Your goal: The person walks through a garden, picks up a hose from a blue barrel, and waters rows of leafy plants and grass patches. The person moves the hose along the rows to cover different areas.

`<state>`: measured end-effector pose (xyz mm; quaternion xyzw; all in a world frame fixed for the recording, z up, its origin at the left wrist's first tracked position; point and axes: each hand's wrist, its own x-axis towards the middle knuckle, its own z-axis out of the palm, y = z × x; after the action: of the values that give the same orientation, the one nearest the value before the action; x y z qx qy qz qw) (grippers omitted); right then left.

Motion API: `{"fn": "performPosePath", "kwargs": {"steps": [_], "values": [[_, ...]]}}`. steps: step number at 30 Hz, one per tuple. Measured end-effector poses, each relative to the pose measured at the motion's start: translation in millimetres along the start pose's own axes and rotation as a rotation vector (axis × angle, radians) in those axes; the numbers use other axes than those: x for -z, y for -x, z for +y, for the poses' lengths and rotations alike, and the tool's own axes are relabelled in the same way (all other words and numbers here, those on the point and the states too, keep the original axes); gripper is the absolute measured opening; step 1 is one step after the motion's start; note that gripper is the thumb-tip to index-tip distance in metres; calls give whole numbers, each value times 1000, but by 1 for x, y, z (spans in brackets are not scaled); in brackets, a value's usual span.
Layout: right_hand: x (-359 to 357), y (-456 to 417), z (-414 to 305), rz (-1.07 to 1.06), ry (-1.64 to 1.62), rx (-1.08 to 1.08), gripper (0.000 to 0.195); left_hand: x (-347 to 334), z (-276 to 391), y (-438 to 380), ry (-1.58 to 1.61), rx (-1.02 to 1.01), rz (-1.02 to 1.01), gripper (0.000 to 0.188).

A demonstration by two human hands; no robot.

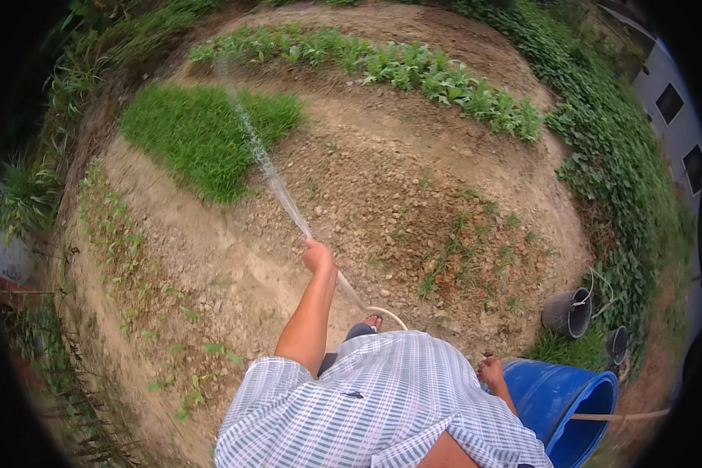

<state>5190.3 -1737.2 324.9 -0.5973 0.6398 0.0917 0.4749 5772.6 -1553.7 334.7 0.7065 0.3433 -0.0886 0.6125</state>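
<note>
My left hand, stretched out in front, is closed around the end of a pale garden hose. A stream of water shoots from it, breaking into drops over a dense patch of bright green grass-like seedlings. Behind my grip the hose bends and disappears behind my checked shirt. Low at my right side, my right hand is beside a blue plastic barrel. Its fingers look curled, and a small dark spot shows at them; whether they hold anything is unclear.
Leafy plants form a curved row at the far side. Young seedlings grow along the left. Cloddy soil lies ahead. Two dark buckets stand right, near dense vines. A pole crosses the barrel's mouth.
</note>
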Motion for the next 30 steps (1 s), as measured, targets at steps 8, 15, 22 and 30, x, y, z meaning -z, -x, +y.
{"fn": "performPosePath", "kwargs": {"steps": [8,15,22,30], "values": [[-11,1,10,26,-12,44,19,3,29,20,29,54,-17,61],[-17,10,-2,20,16,36,19,3,32,9,35,27,-15,60],[-22,18,-16,21,61,44,19,-7,5,-40,108,-34,5,49],[-28,25,-32,14,64,18,20,-5,-1,-63,41,-76,37,51]]}}
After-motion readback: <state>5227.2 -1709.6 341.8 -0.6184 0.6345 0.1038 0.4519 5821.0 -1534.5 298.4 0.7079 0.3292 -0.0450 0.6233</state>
